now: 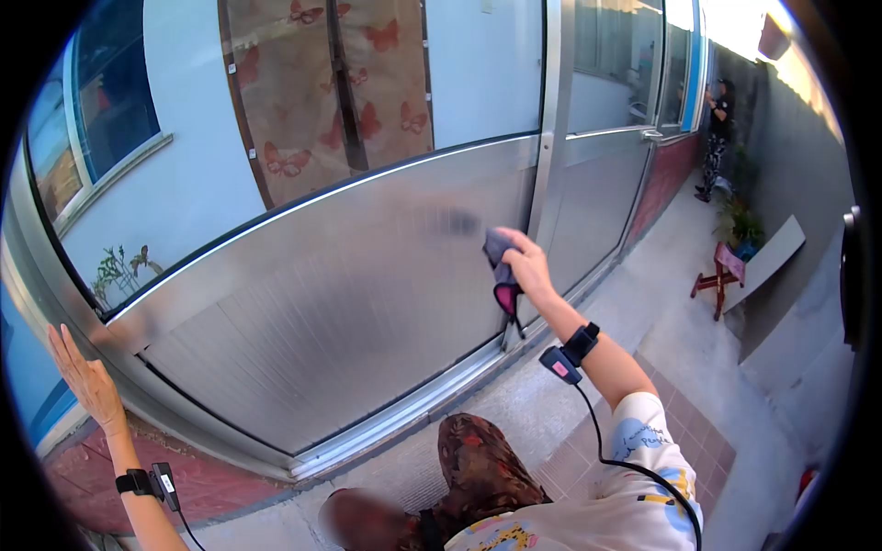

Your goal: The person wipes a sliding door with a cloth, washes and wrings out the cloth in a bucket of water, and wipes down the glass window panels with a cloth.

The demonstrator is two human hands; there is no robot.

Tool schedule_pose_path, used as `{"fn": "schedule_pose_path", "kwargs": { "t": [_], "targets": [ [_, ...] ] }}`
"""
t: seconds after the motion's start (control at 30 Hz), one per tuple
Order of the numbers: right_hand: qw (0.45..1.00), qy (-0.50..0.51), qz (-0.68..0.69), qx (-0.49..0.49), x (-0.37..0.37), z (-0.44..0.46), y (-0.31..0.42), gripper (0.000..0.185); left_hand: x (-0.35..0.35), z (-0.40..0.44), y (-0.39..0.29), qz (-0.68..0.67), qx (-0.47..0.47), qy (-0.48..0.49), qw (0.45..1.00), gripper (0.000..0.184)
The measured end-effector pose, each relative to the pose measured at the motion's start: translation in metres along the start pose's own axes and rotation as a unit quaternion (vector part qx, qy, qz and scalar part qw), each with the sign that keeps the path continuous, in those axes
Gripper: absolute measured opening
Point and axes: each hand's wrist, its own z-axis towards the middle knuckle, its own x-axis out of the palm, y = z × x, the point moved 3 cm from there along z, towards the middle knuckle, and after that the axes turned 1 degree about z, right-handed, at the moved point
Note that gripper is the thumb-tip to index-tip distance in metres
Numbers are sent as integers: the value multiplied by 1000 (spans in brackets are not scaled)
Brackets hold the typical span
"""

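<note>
My right hand (525, 260) grips a dark grey cloth (499, 253) with a pink-and-black lower end hanging down. The cloth is in front of the ribbed metal lower panel (349, 303) of a glazed frame; I cannot tell if it touches the panel. A blurred dark reflection shows on the metal near it. At the far left, my left hand (87, 381) is raised with its fingers stretched out, beside or against the metal frame edge (119, 367). Nothing is in that hand. Both wrists carry black straps with small cabled devices.
Above the panel is glass, with a butterfly-patterned curtain (285, 92) behind it. A door handle (651, 135) sits further right. Along the passage are a small folding stool (719, 275), a leaning board (767, 262), a potted plant (738, 225) and another person (717, 138) standing.
</note>
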Motion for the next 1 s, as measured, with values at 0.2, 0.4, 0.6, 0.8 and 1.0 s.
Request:
{"fn": "schedule_pose_path", "kwargs": {
  "t": [0.2, 0.4, 0.6, 0.8, 1.0],
  "targets": [
    [893, -200, -159, -370, -54, 255, 136, 43, -1, -1, -2, 32, -12, 11, 999, 83],
    [820, -248, -307, -415, -23, 296, 112, 41, 2, 0, -3, 48, 0, 54, 997, 77],
    [853, -213, -312, -360, -4, 125, -17, 37, 6, -1, 6, 58, 30, 33, 997, 70],
    [932, -153, -295, -144, 21, -50, -156, 38, 7, -2, 7, 54, 44, 29, 997, 69],
    [979, -143, -125, 72, 15, -131, -207, 33, 9, -1, 11, 55, 45, 26, 997, 68]
  ]
}}
